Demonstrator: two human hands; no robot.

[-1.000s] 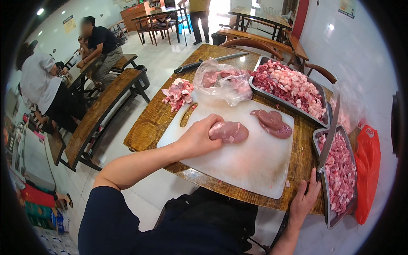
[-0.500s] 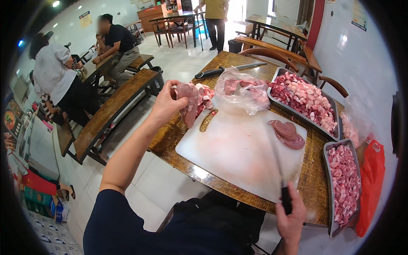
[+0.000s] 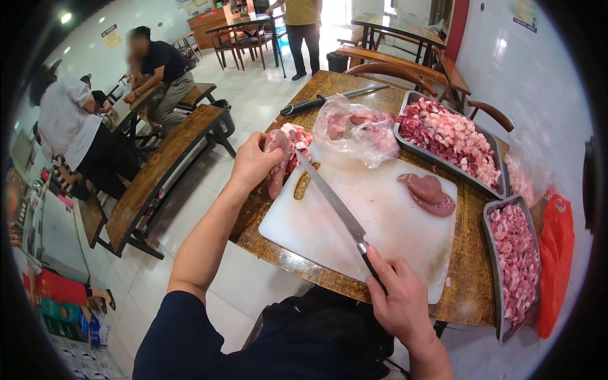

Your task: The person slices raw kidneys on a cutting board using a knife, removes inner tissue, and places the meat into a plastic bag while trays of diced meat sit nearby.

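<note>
My left hand (image 3: 251, 163) grips a smooth pinkish-brown kidney (image 3: 275, 180) and holds it up at the left edge of the white cutting board (image 3: 285, 225). Closed round a black handle, my right hand (image 3: 400, 296) holds a long knife (image 3: 339, 209). Its blade slants over the board, with the tip close to the kidney and a heap of pale, fatty scraps (image 3: 299, 136). Two more kidneys (image 3: 425, 191) lie overlapping at the board's right side. Behind the board, a clear plastic bag (image 3: 370, 152) contains more reddish meat.
A sharpening steel (image 3: 307, 106) lies along the far side of the wooden table (image 3: 304, 269). Metal trays of chopped meat, one larger (image 3: 451, 169) and one smaller (image 3: 499, 278), stand at the right beside a red plastic bag (image 3: 555, 259). Benches (image 3: 171, 168) and people are beyond.
The knife has swung left across the board, its tip now near the kidney in my left hand. My right hand has moved left and slightly up. The view has shifted a little.
</note>
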